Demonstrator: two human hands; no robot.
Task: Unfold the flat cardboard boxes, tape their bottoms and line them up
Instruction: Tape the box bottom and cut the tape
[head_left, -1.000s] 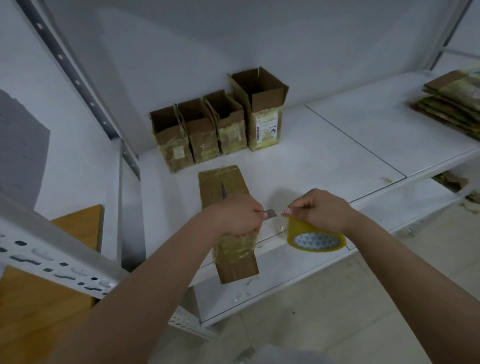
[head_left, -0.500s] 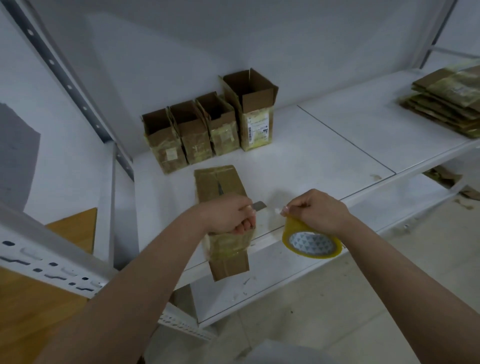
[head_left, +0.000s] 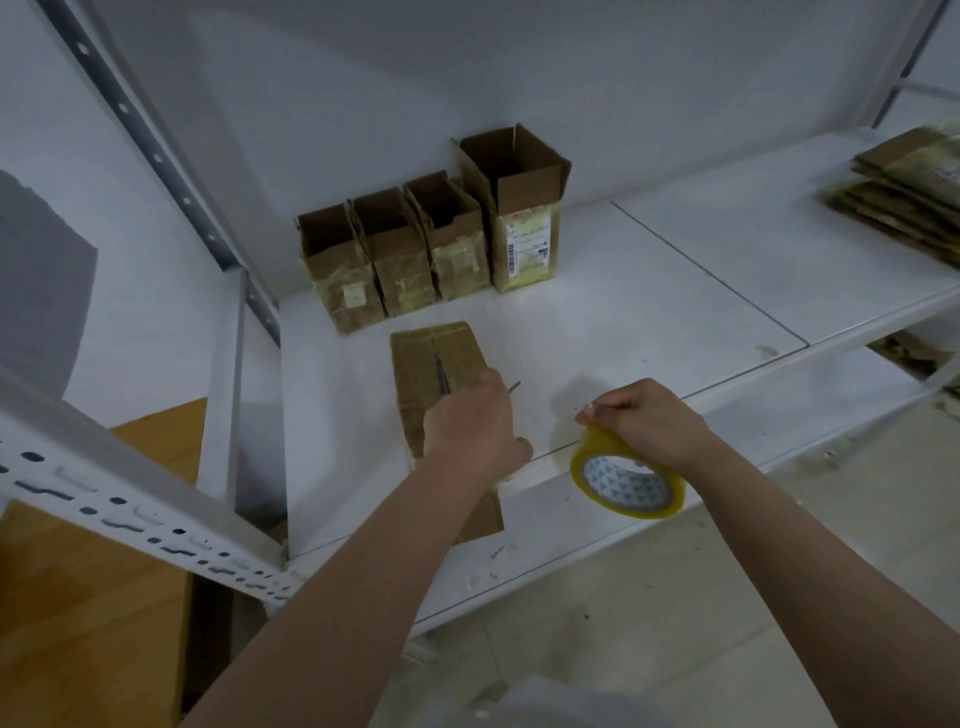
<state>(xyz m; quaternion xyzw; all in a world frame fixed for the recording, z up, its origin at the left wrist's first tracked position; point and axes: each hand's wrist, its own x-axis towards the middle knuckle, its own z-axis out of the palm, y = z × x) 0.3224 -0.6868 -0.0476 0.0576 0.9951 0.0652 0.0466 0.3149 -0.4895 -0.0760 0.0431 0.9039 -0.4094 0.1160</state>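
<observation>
On the white shelf (head_left: 649, 291), head view: box in hand (head_left: 436, 364) lying on its side, bottom flaps facing the back wall, lower end overhanging the shelf's front edge. Left hand (head_left: 470, 436) clenched round a small cutter (head_left: 514, 387), blade tip poking out to the right, resting on the box. Right hand (head_left: 649, 423) pinching the free end of the tape while the yellow tape roll (head_left: 626, 480) hangs below it, just off the front edge. Compared with a second ago: hands drawn apart, blade no longer touching the tape end, roll now clear of the box. Judged: strip cut, bottom seam of this box probably taped; next, stand it up and add it to the line

Same view, room and edges: row of four upright boxes (head_left: 431, 249) at the back left, open tops up, touching one another; tallest at the right end. Bare shelf to the right of that box, so space for a fifth there. Steel upright (head_left: 156, 156) close on the left, limiting swing that way. Flat stack (head_left: 904, 182) well apart at far right. Overhang at the front edge a tipping risk if the left hand lets go. Lower shelf and floor below, partly hidden
</observation>
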